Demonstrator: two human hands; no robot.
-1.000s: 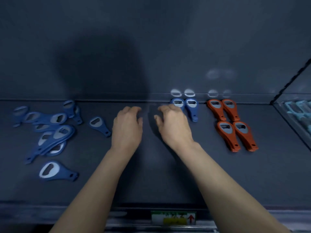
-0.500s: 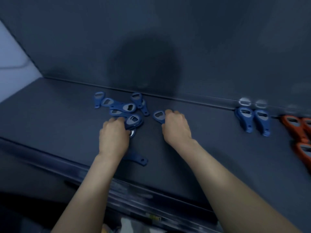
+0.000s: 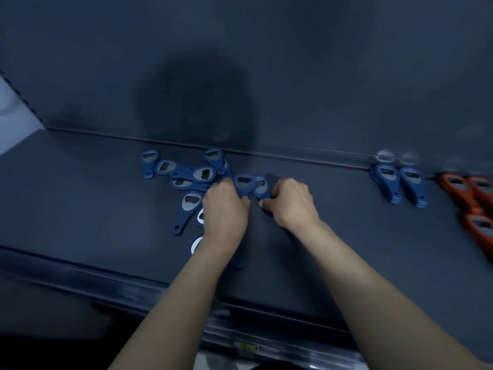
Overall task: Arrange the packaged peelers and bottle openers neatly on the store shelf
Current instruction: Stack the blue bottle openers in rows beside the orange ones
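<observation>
- A dark blue-grey shelf board (image 3: 80, 198) fills the lower part of the view.
- Behind the shelf board rises a plain back panel (image 3: 320, 76) of the same dark colour, dimly lit.
- A rounded shadow (image 3: 192, 102) falls on the back panel.
- Along the shelf board's near side runs a metal front rail (image 3: 133, 292) bearing a small label (image 3: 246, 347).
- A pale wall (image 3: 10, 121) shows left of the shelf board.
</observation>
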